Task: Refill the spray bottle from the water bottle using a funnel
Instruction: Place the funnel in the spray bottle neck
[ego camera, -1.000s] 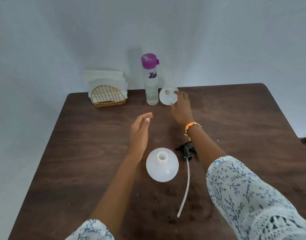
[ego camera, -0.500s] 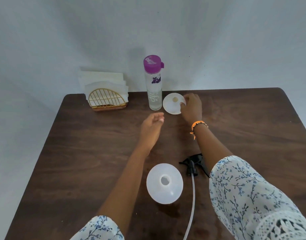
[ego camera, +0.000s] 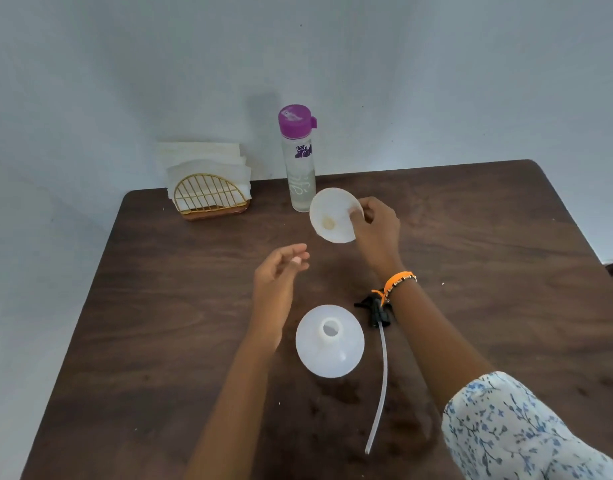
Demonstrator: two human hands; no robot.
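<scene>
My right hand (ego camera: 376, 230) grips the rim of a white plastic funnel (ego camera: 331, 216) and holds it lifted above the table, its wide mouth tilted toward me. A clear water bottle (ego camera: 300, 168) with a purple cap stands upright just behind the funnel. The white spray bottle (ego camera: 329, 342) stands uncapped in the middle of the table, seen from above with its neck open. Its black spray head (ego camera: 376, 311) with a long clear tube (ego camera: 379, 393) lies on the table to the right. My left hand (ego camera: 280, 275) hovers empty, fingers loosely curled, left of the spray bottle.
A gold wire napkin holder (ego camera: 209, 199) with white napkins sits at the back left of the dark wooden table (ego camera: 488, 237). A pale wall stands right behind the table's far edge.
My right hand took hold of the funnel, lifted it off the table and brought it toward me. My left hand drew back slightly. The camera view shifted.
</scene>
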